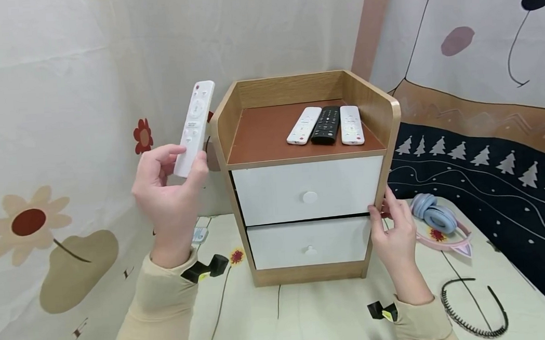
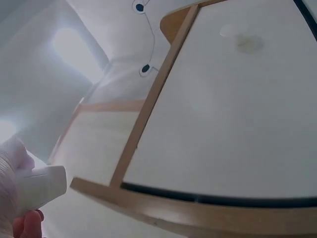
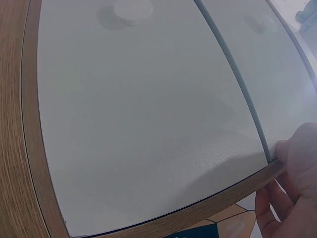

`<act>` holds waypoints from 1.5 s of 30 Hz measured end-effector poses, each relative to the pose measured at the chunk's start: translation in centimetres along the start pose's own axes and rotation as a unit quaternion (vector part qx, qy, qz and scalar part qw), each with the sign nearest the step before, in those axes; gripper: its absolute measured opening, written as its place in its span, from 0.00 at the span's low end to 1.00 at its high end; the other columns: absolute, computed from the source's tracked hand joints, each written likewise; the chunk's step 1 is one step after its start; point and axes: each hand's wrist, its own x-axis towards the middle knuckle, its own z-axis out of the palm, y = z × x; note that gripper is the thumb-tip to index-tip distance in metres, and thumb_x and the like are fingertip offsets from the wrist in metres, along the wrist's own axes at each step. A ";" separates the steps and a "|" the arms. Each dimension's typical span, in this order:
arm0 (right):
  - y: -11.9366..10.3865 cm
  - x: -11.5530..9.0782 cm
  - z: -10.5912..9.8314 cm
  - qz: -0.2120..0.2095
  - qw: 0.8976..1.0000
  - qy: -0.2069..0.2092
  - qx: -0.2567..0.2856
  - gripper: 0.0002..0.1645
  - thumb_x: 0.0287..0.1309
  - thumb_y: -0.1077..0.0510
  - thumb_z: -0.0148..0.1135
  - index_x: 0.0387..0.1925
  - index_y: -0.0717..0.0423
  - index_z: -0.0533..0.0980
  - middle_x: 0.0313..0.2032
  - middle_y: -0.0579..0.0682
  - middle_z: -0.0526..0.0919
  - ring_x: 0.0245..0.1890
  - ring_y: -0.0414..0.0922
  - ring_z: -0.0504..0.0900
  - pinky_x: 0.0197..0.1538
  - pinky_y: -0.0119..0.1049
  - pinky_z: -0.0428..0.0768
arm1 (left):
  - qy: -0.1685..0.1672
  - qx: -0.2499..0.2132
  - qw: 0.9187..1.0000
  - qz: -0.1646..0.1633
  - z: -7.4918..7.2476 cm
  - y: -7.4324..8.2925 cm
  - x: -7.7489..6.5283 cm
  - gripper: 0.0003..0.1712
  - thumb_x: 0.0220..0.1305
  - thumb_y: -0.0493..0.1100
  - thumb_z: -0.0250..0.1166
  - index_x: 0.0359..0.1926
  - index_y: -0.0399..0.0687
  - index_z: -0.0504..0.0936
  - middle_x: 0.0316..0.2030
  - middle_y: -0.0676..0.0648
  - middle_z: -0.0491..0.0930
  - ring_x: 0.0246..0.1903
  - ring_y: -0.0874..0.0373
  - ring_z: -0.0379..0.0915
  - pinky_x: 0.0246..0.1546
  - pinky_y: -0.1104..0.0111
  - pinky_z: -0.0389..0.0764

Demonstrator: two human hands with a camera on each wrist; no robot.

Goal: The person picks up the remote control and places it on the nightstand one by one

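My left hand pinches a white remote control by its lower end, up in the air left of a small wooden drawer cabinet. In the left wrist view, the end of that remote pokes out from the fingers. My right hand grips the cabinet's right side edge, thumb on the front near the gap between the two white drawers; its other fingers are behind the side panel. On the brown top shelf lie a white remote, a black remote and another white remote, side by side.
The upper drawer and lower drawer have round white knobs. Right of the cabinet lie blue and pink cat-ear headphones and a black coiled headband. A small pale-blue object sits behind my left wrist. Printed fabric hangs behind.
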 end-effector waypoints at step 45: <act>-0.1 -0.1 -0.1 0.007 1.000 -0.003 0.001 0.40 0.62 0.75 0.73 0.75 0.62 0.76 0.43 0.66 0.81 0.45 0.26 0.77 0.53 0.08 0.73 | -0.222 0.296 0.923 0.107 6.3 3.8 -1.5 0.15 0.61 0.53 0.78 0.37 0.49 0.86 0.28 0.43 0.88 0.24 0.45 0.80 0.22 0.53 0.74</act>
